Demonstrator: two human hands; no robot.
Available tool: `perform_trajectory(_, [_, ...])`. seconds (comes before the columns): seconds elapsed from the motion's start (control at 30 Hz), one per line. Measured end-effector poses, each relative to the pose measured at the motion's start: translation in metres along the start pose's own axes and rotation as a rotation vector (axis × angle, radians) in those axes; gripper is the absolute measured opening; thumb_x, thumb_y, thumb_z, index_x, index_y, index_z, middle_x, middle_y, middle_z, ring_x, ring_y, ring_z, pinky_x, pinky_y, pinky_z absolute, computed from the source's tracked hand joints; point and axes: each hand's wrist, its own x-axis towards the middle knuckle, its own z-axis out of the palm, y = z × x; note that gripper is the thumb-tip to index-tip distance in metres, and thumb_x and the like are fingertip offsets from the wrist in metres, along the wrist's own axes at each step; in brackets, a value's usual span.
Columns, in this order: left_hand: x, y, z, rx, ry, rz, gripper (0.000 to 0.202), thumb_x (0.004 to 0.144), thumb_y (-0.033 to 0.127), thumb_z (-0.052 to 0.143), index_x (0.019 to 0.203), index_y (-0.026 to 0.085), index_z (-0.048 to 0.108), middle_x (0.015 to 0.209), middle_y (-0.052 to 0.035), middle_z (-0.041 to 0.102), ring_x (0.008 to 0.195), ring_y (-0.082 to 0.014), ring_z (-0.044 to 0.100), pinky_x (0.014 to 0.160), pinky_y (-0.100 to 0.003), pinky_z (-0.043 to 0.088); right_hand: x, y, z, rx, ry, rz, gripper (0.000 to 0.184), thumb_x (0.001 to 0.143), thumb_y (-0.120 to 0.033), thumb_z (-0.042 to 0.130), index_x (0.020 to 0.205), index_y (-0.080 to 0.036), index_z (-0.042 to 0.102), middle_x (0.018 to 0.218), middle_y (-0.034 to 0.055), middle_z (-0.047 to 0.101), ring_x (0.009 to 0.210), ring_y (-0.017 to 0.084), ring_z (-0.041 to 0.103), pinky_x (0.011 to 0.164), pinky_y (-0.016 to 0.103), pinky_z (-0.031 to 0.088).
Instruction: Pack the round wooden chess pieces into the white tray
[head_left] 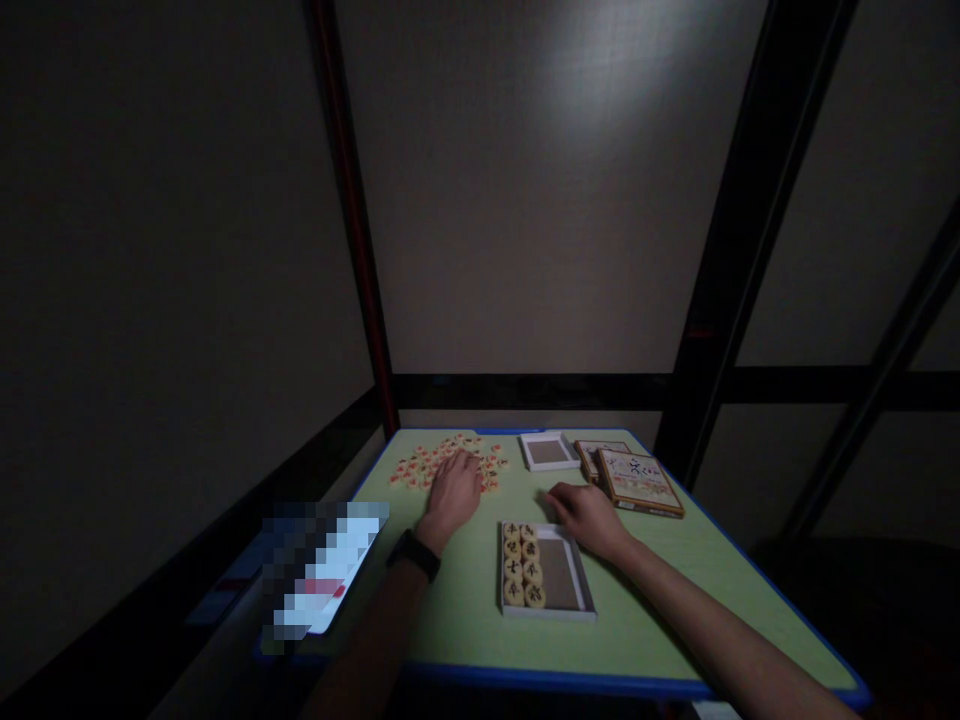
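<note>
"What was at the far left?"

"A bright screen (337,570), blurred into blocks, lay at the lower left of the frame, along the left edge of the green table (465,620)."

"And next?"

"A loose pile of small round pieces (420,465), left of center, with red or dark marks. The left hand (456,487) reached in from below, a dark wristband (414,555) behind it. Its fingers bent down over the pile's right part."

"Did it hold a piece?"

"I couldn't tell; the back of the hand hid its fingertips."

"What came after that?"

"An open box (556,575), low in the frame and right of center. Eight larger round pieces (513,567) filled its left side in two columns; the rest showed brown bottom. Above it, toward the table's far edge, sat a white tray (551,452)."

"The right hand (589,515)?"

"Loosely curled, near the box's upper right corner. Whether anything was inside the curl, I couldn't tell."

"And farthest right?"

"Two patterned boxes (641,482), the nearer partly covering the other."
</note>
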Motion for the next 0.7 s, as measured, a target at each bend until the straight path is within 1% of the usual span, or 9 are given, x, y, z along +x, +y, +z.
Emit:
perform_trajectory(0.03, [0.001,0.002,-0.002,-0.001,-0.021,0.025,0.036,0.097,0.020,0.037,0.122,0.017,0.063,0.127,-0.0117,0.062,0.122,-0.0228,0.054,0.110,-0.037,0.038,0.000,-0.001,0.000,0.000,-0.001,-0.001,0.030,0.098,-0.030,0.045,0.090,-0.019,0.072,0.084,0.0070,0.077,0.078,0.021,0.070,0.067,0.026,0.041])
perform_trajectory(0.1, [0.005,0.004,-0.005,0.018,-0.071,0.053,0.033,0.095,0.018,0.040,0.115,0.017,0.066,0.120,-0.0111,0.064,0.116,-0.0229,0.056,0.105,-0.036,0.041,-0.001,-0.001,0.000,0.004,-0.003,-0.002,0.030,0.098,-0.029,0.045,0.090,-0.019,0.072,0.084,0.0067,0.077,0.078,0.020,0.070,0.067,0.026,0.041])
perform_trajectory(0.2, [0.012,0.006,-0.012,0.042,-0.131,0.070,0.031,0.094,0.017,0.043,0.110,0.018,0.069,0.117,-0.0111,0.066,0.117,-0.0241,0.056,0.104,-0.037,0.042,-0.001,-0.002,-0.001,0.004,-0.003,-0.006,0.030,0.098,-0.028,0.045,0.091,-0.019,0.072,0.086,0.0067,0.077,0.079,0.020,0.070,0.067,0.026,0.041])
perform_trajectory(0.37, [0.024,0.000,-0.025,0.034,-0.243,0.090,0.031,0.090,0.014,0.047,0.107,0.023,0.072,0.116,-0.0094,0.069,0.115,-0.0236,0.060,0.101,-0.036,0.045,-0.002,-0.004,-0.002,-0.006,-0.010,-0.013,0.028,0.097,-0.027,0.047,0.092,-0.018,0.073,0.087,0.0079,0.077,0.079,0.020,0.070,0.066,0.026,0.040])
perform_trajectory(0.53, [0.032,-0.002,-0.032,0.038,-0.288,0.113,0.032,0.087,0.011,0.051,0.102,0.026,0.074,0.115,-0.0083,0.071,0.113,-0.0240,0.063,0.095,-0.034,0.048,-0.002,-0.005,-0.002,-0.002,-0.010,-0.012,0.029,0.097,-0.028,0.046,0.090,-0.018,0.073,0.086,0.0085,0.077,0.078,0.021,0.070,0.066,0.026,0.040])
perform_trajectory(0.7, [0.037,0.004,-0.033,0.063,-0.318,0.124,0.027,0.082,0.007,0.056,0.095,0.023,0.074,0.110,-0.0102,0.073,0.109,-0.0249,0.066,0.094,-0.033,0.049,-0.001,-0.004,-0.001,0.009,-0.014,-0.022,0.028,0.097,-0.029,0.047,0.091,-0.019,0.073,0.086,0.0084,0.077,0.078,0.021,0.070,0.067,0.026,0.041])
